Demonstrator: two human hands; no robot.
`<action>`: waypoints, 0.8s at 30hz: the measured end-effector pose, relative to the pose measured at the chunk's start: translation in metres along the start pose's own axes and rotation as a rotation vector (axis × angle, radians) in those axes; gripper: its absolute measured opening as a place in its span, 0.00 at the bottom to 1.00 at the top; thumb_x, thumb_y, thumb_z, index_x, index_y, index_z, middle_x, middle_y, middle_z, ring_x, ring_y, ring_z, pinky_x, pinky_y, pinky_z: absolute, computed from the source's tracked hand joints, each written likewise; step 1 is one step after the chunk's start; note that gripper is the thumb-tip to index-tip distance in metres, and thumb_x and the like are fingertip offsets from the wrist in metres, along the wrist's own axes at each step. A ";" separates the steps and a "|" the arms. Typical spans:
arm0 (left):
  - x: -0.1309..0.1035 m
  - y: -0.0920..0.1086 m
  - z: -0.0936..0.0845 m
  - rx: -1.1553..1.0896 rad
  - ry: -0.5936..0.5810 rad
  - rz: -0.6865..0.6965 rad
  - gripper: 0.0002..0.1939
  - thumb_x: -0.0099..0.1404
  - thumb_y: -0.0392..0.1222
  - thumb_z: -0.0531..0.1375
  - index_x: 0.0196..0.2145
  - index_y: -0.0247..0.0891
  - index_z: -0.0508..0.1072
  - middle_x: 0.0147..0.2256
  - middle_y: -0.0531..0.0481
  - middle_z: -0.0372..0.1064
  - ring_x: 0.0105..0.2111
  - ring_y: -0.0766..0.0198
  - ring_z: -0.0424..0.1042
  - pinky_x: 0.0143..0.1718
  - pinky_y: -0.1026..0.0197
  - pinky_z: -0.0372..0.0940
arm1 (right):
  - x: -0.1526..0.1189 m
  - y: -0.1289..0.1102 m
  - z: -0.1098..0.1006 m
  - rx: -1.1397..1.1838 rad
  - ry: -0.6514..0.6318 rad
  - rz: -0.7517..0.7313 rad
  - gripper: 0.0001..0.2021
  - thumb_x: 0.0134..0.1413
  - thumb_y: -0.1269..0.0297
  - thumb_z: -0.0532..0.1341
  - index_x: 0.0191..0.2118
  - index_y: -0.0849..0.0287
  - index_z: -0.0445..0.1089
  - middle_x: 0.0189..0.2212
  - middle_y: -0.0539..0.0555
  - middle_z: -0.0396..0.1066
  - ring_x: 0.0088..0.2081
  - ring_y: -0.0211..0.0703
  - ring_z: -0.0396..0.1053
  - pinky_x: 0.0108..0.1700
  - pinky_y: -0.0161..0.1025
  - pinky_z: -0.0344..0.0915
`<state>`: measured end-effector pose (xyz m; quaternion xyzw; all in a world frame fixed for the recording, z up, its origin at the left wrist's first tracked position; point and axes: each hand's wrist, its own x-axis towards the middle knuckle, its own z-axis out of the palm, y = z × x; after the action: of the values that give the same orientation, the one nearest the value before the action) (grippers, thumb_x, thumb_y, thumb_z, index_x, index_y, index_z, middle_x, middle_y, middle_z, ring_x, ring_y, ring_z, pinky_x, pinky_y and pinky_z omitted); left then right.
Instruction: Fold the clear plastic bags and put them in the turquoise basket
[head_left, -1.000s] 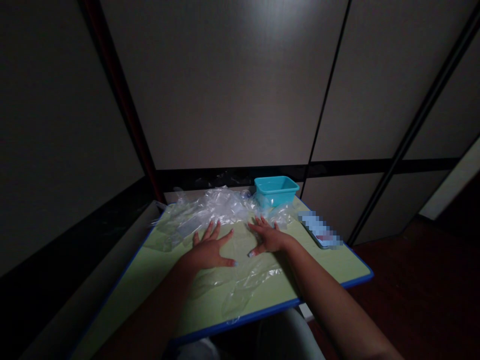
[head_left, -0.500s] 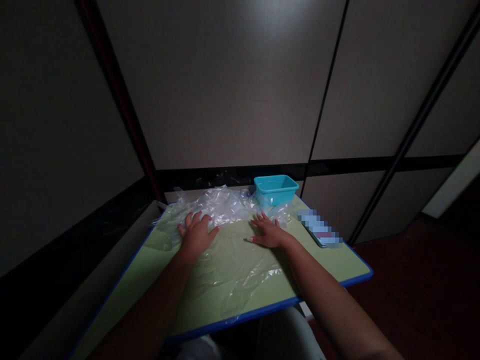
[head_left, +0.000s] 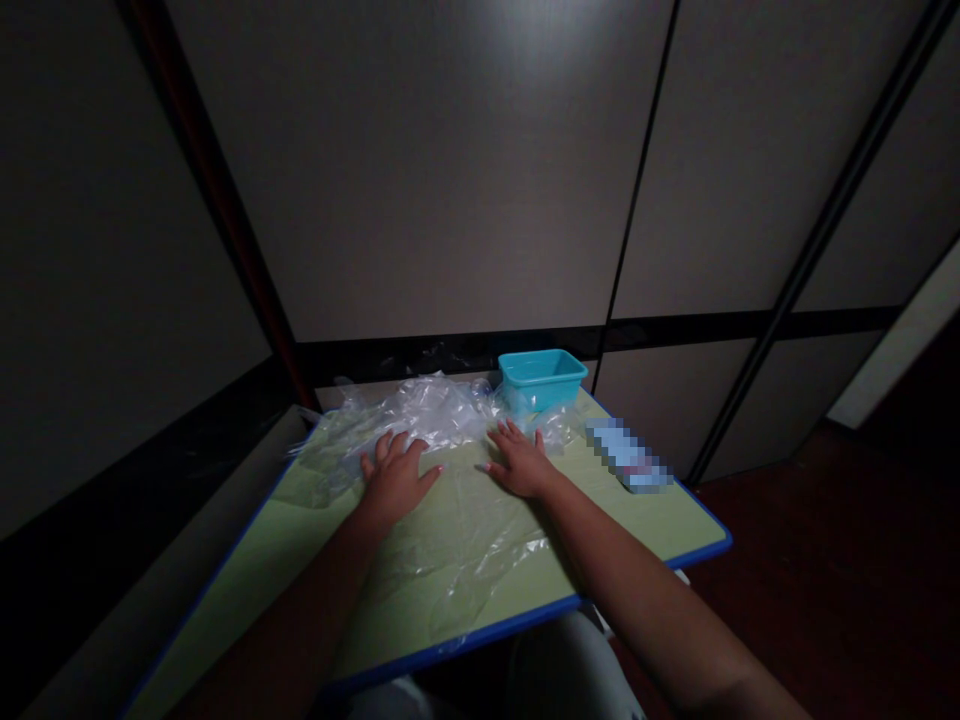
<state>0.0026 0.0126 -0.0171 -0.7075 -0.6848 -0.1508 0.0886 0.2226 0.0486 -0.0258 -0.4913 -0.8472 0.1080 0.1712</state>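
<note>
Clear plastic sheeting [head_left: 442, 410] lies spread over the table, bunched and crinkled at the far side and flatter toward the front edge. My left hand [head_left: 397, 480] rests palm down on the left part of the plastic, its fingers spread. To the right, my right hand [head_left: 523, 462] also lies on the plastic with fingers apart and the thumb pointing left. Neither hand grips anything. Whether the plastic is one sheet or a bag, I cannot tell.
A turquoise plastic basket [head_left: 541, 380] stands at the table's back right. Right of my right hand lies a blurred light-blue flat object [head_left: 628, 457]. The pale green table [head_left: 247, 600] has a blue edge. Panelled cabinet doors [head_left: 450, 200] rise directly behind it.
The whole view has shifted slightly, so the table and basket appear a little further left. Both hands stay spread on the plastic, the fingers moved only slightly.
</note>
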 end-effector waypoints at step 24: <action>-0.066 0.190 -0.045 -0.439 -0.340 1.077 0.35 0.60 0.63 0.45 0.62 0.49 0.43 0.64 0.47 0.24 0.62 0.45 0.31 0.55 0.33 0.32 | 0.000 -0.008 0.000 -0.107 0.113 -0.033 0.26 0.60 0.50 0.43 0.60 0.57 0.48 0.63 0.61 0.41 0.63 0.49 0.35 0.57 0.63 0.28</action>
<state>0.1866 -0.0735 0.0186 -0.9705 -0.1876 -0.1074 -0.1064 0.2160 0.0445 -0.0224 -0.4909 -0.8487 0.0318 0.1941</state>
